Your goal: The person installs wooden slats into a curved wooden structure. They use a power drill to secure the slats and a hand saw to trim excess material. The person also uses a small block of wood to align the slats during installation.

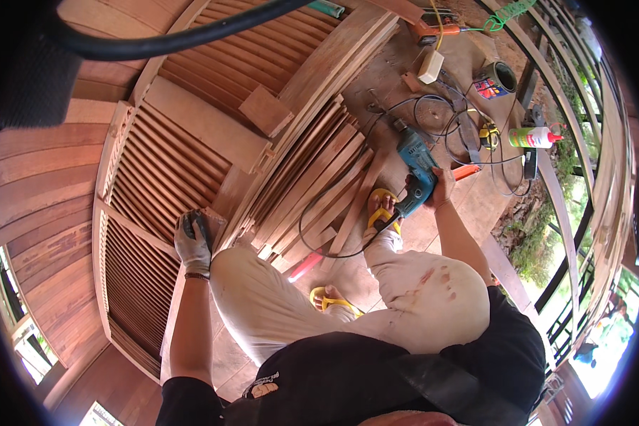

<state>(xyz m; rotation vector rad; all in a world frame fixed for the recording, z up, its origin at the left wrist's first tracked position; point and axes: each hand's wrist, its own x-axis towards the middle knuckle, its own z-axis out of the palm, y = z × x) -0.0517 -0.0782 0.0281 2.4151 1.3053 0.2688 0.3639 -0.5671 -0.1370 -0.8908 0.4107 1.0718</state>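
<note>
louvred panel [169,157] — left | drill [417,162] — right (bottle [531,137] farther right) | wood strips [311,186] between panel and drill

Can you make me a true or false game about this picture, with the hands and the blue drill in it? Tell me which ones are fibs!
1. The right hand holds the blue drill. True.
2. The left hand is bare. False: the left hand wears a pale glove.
3. The slatted wooden panel is on the person's left. True.
4. The white and green bottle has a blue tip. False: the tip of that bottle is red.
5. The person wears yellow sandals. True.
</note>
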